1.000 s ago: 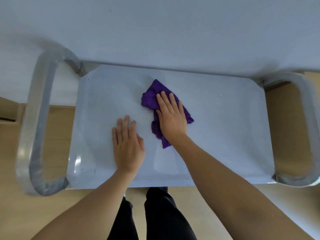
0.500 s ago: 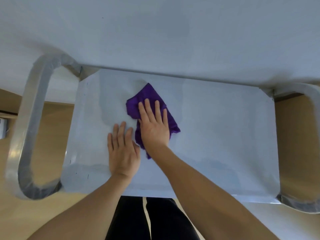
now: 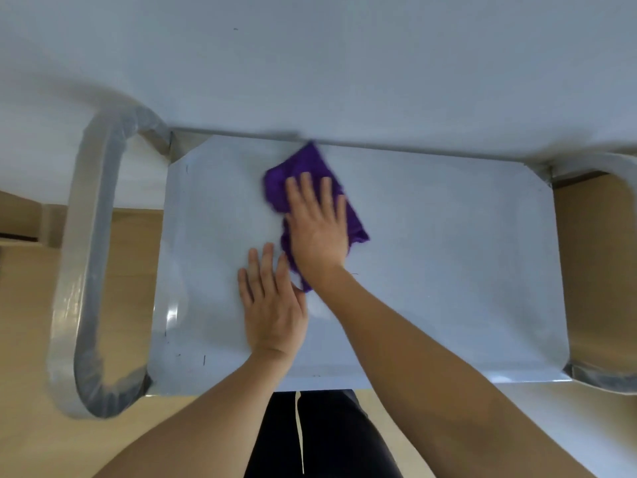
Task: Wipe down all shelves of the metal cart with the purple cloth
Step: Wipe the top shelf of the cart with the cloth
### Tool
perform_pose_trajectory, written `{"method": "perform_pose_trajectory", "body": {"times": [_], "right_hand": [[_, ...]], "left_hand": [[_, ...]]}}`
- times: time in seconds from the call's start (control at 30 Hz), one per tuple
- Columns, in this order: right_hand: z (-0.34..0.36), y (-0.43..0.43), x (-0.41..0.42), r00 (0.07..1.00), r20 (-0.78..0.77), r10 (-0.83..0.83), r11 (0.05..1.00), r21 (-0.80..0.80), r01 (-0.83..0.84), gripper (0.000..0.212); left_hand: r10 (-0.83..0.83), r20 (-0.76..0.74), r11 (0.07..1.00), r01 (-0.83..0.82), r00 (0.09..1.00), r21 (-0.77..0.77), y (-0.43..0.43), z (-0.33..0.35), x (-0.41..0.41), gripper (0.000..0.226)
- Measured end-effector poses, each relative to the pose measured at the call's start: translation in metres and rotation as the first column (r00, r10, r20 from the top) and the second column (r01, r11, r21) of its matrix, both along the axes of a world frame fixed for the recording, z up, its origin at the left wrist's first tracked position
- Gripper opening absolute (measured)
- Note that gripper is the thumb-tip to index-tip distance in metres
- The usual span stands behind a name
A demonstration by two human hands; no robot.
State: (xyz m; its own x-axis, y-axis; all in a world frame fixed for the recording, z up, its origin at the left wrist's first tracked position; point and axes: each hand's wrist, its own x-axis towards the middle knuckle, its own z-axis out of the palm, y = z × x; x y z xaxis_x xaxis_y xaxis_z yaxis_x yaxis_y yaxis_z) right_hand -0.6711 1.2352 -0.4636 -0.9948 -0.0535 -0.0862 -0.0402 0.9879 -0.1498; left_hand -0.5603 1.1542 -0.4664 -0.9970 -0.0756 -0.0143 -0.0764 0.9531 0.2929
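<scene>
The metal cart's top shelf (image 3: 448, 270) fills the middle of the head view, seen from straight above. A crumpled purple cloth (image 3: 303, 170) lies on it left of centre, its far tip near the shelf's back edge. My right hand (image 3: 315, 222) presses flat on the cloth with straight fingers and covers most of it. My left hand (image 3: 272, 301) rests flat on the bare shelf just in front of and left of the cloth, fingers straight. The lower shelves are hidden under the top one.
A wrapped tubular handle (image 3: 86, 270) loops off the cart's left end, and another handle (image 3: 620, 381) shows at the right end. A white wall (image 3: 310, 63) stands right behind the cart. Wooden floor (image 3: 27, 339) and my dark trousers (image 3: 327, 436) lie below.
My right hand has pushed the cloth away from me towards the shelf's back edge, after sliding it left earlier. My left hand stays flat on the shelf.
</scene>
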Motion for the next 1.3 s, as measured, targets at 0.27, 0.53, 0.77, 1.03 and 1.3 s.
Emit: {"method": "perform_pose_trajectory", "body": {"times": [0.27, 0.53, 0.77, 1.03, 1.3], "right_hand": [[0.006, 0.012, -0.018, 0.980, 0.080, 0.181, 0.983, -0.049, -0.178, 0.052], [0.012, 0.084, -0.009, 0.993, 0.103, -0.050, 0.997, -0.057, 0.056, 0.052], [0.011, 0.125, -0.005, 0.997, 0.075, -0.017, 0.996, -0.081, 0.023, 0.051], [0.011, 0.224, -0.006, 0.997, 0.075, 0.010, 0.998, -0.063, -0.005, 0.051], [0.010, 0.353, 0.015, 0.972, 0.044, -0.231, 0.972, -0.036, 0.233, 0.051]], "left_hand": [[-0.028, 0.042, 0.999, 0.029, 0.999, -0.020, 0.001, 0.003, 0.001, 0.048], [-0.022, -0.003, 1.000, 0.022, 1.000, -0.012, 0.005, 0.006, 0.000, 0.041], [-0.160, 0.085, 0.987, 0.162, 0.983, -0.009, 0.056, 0.030, -0.020, 0.050], [-0.291, 0.022, 0.947, 0.285, 0.956, 0.150, 0.185, 0.027, -0.020, 0.054], [-0.271, 0.029, 0.963, 0.271, 0.962, 0.007, 0.213, 0.001, -0.016, 0.051]]}}
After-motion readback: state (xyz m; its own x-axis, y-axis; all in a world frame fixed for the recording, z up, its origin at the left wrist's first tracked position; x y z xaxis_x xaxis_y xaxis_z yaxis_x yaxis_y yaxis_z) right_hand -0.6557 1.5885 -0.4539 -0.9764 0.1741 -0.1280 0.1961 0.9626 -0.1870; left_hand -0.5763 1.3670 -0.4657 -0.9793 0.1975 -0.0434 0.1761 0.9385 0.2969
